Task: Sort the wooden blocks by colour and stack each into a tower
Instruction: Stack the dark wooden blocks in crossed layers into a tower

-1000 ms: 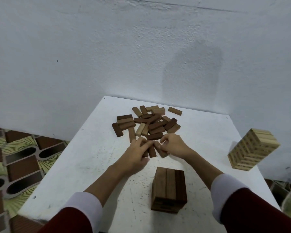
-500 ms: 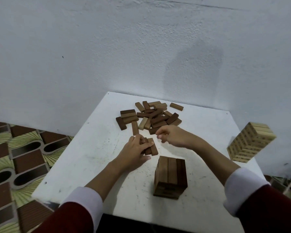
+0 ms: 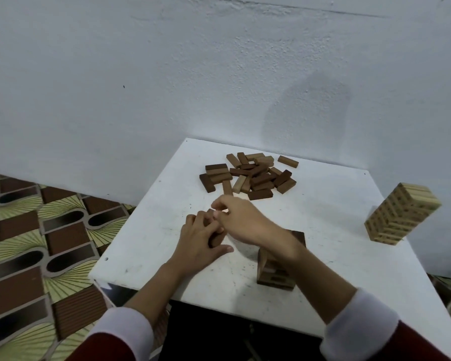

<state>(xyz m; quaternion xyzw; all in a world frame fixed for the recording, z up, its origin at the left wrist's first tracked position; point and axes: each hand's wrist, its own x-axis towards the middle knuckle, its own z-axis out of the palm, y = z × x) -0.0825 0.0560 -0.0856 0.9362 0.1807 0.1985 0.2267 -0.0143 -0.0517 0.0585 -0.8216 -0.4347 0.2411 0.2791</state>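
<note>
Two towers stand: pale tower [image 3: 401, 213] tall, dark tower [image 3: 277, 267] low. Your left hand [image 3: 201, 238] and right hand [image 3: 241, 220] curl round dark blocks [image 3: 216, 239]; loose pile [image 3: 250, 175] remains.

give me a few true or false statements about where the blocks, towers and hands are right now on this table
1. The pale tower stands at the table's right side. True.
2. The dark tower is taller than the pale one. False: it looks shorter, and the right forearm partly hides it.
3. The loose blocks lie in a heap at the far part of the table. True.
4. The left hand lies flat and empty. False: its fingers curl round dark blocks.
5. The right hand rests on the pale tower. False: it is beside the left hand, near the table's middle.
</note>
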